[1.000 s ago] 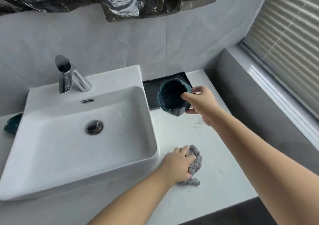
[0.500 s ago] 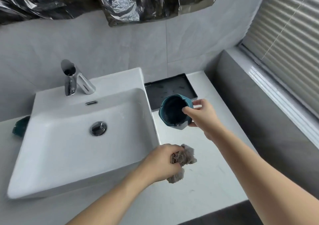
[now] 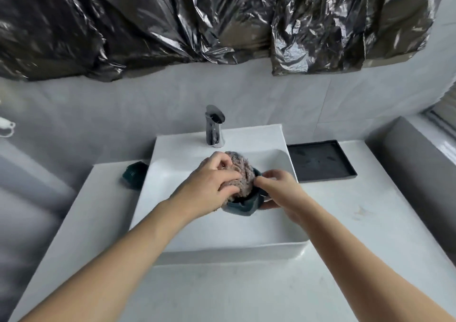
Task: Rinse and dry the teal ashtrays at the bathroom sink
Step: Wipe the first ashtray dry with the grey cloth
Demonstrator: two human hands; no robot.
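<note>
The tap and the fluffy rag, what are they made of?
The tap looks like polished chrome-plated metal: it gleams and mirrors dark shapes. The rag in the left hand looks like grey terry or microfibre cloth, with a matte, nubbly pile; which fibre can't be told.

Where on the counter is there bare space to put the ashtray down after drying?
Bare counter lies right of the sink, in front of the black tray. The front strip is bare too. Left of the sink is tighter: a second ashtray sits there.
</note>
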